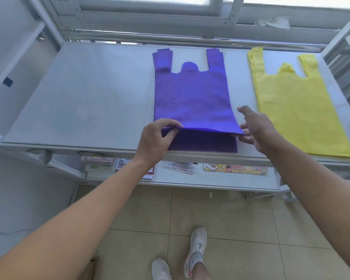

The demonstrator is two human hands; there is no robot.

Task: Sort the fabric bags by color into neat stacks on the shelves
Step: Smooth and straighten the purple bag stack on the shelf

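A purple fabric bag (192, 98) lies on the white shelf (79, 102), handles toward the window. Its near edge is lifted off another purple bag (206, 143) lying flat beneath it. My left hand (156, 140) pinches the lifted bag's bottom left corner. My right hand (255, 126) hovers at the bottom right corner with fingers spread, and I cannot tell if it touches the fabric. A yellow fabric bag stack (297, 112) lies flat to the right on the same shelf.
A lower shelf (210, 178) holds paper packs (98, 162), a printed card (234, 168) and a wrapped packet (179, 167). Window frame and rail (170, 35) run behind the shelf. Shelf uprights stand left and right. Tiled floor and my shoes (194, 249) are below.
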